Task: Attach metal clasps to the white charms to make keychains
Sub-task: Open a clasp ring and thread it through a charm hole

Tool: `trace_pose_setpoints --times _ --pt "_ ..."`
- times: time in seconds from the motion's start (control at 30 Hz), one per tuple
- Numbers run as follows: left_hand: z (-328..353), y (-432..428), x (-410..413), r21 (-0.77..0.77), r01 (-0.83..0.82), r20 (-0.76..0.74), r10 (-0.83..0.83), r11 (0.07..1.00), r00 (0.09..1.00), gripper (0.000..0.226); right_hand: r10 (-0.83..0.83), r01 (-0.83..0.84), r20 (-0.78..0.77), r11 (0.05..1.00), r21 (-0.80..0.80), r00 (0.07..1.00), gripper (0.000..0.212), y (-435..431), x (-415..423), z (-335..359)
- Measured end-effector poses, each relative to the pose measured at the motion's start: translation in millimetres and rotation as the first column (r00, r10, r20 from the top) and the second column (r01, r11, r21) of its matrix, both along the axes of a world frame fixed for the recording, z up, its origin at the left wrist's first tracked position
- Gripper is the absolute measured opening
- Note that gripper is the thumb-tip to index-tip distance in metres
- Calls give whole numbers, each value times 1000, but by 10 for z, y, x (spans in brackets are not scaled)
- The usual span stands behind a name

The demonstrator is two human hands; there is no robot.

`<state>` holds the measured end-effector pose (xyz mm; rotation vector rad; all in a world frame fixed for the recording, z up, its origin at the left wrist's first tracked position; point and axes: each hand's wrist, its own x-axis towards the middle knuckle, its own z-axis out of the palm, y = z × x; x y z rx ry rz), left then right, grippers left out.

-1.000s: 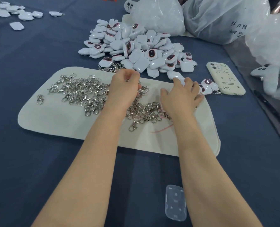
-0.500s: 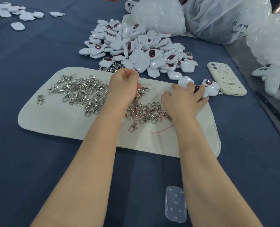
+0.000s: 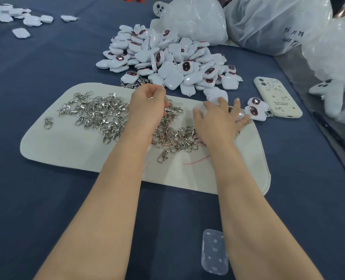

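Two hands are at work here, and the relation that matters is between them. The grip of your left hand [image 3: 147,110] is closed, the fingers curled together on a clasp [image 3: 150,97], of which only a small glint shows near the thumb. It is held over the heap of metal clasps [image 3: 99,114] on the pale mat [image 3: 66,146]. The white charm [image 3: 214,94] that I judge to be next lies to the right of this grip, at the far edge of the mat, just in front of the big pile of charms [image 3: 167,63]. Your right hand [image 3: 218,122] is much nearer to it. Its fingers are spread and almost straight, holding nothing, and the index fingertip touches the near edge of the charm. So, in my judgement, the right hand should take the charm and bring it leftward to the clasp, not the opposite. The charm is a rounded, glossy white block, lying flat with the plain side up, and its longer side seems to run across your view. Where its small loop is I cannot tell. Another charm seems to lie partly under your right fingers, but it is too covered to be sure. Two dark-faced charms [image 3: 256,107] rest just beside, between this hand and a phone [image 3: 276,98] on the blue surface [image 3: 46,199].
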<state>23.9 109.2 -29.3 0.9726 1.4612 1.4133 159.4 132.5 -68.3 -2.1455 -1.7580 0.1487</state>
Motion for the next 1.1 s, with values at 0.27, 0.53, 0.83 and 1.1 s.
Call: trace_pose_setpoints --times 0.27,0.53,0.83,1.1 --pt "-17 13 9 7 18 -16 -18 1000 1000 10 68 -68 4 998 -5 998 41 47 -76 80" --pt "-20 11 9 10 18 -5 -18 1000 1000 9 186 -121 -281 964 235 941 25 4 -232 93" --pt "-22 3 36 -9 35 -39 -35 999 999 10 -176 223 -228 954 199 958 42 99 102 206" --pt "-37 -4 51 -8 42 -50 -43 999 998 11 -19 27 -123 998 64 992 46 296 -231 121"
